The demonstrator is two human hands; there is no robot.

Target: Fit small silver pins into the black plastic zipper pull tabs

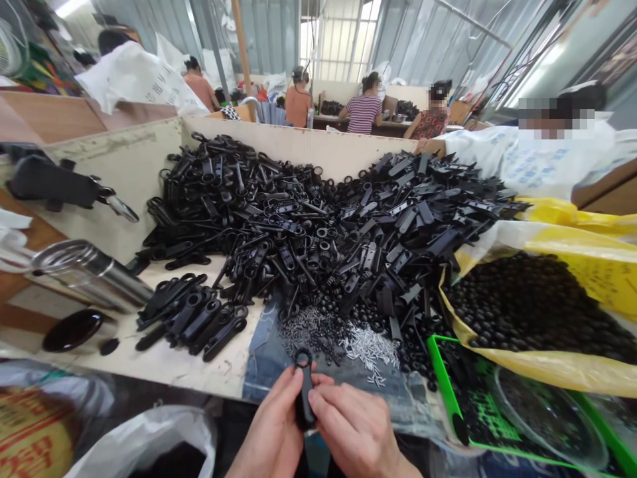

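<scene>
Both hands close on one black part: the left hand (279, 418) pinches it along its left side, while the thumb and fingers of the right hand (353, 418) press on its lower right. This part (305, 390) sits between them at the lower middle of the frame, its ring end clear above the fingertips and some of its body hidden by them. Its long axis runs nearly upright in the frame, ring end toward the top, narrow body toward the bottom.

Just beyond the ring lies a blue cloth (259, 362) with small grey pieces (301, 325) and, to the right, silver pins (371, 348). Left of the cloth, more parts (219, 332) lie side by side, near a steel cylinder (99, 272) and a cup (102, 332). A large black heap (279, 219) fills the middle of the frame, crowding up behind the pins. At lower right stand a green tray (435, 365) and a yellow bag (517, 367) of black beads (537, 305); a white bag (149, 431) hangs open at lower left. Across the top, beyond a pale board (318, 143), people (365, 113) sit working.
</scene>
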